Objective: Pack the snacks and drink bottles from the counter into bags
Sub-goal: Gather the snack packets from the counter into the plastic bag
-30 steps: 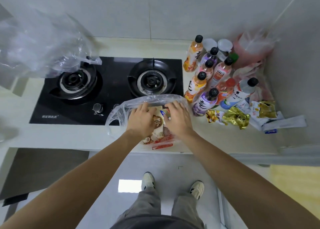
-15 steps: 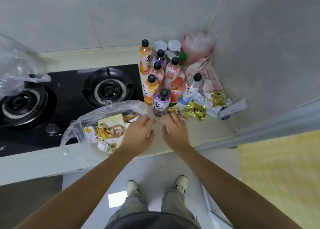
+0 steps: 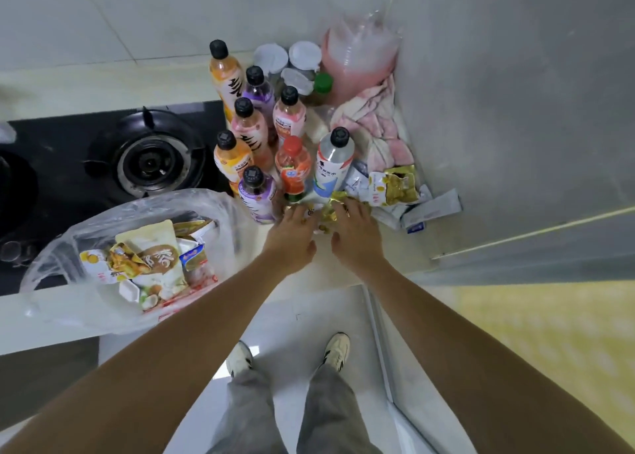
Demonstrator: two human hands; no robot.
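Under both hands' fingers [image 3: 340, 209] — gold snack packets [image 3: 326, 213], just touching.

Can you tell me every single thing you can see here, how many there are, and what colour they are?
clear plastic bag: one, see-through, on the counter's front left, holding snack packets
snack packets in the bag: several, cream, yellow and red
drink bottles: eight standing together, orange, purple, pink, red and white, right of the stove
gold foil snack packets: a few, gold and white, loose by the right wall
white lidded tubs: three, behind the bottles
pink plastic bag: one, in the corner
pink and white cloth: one, crumpled by the wall
black gas stove: one, left
left hand: open, reaching for gold packets
right hand: open, on gold packets
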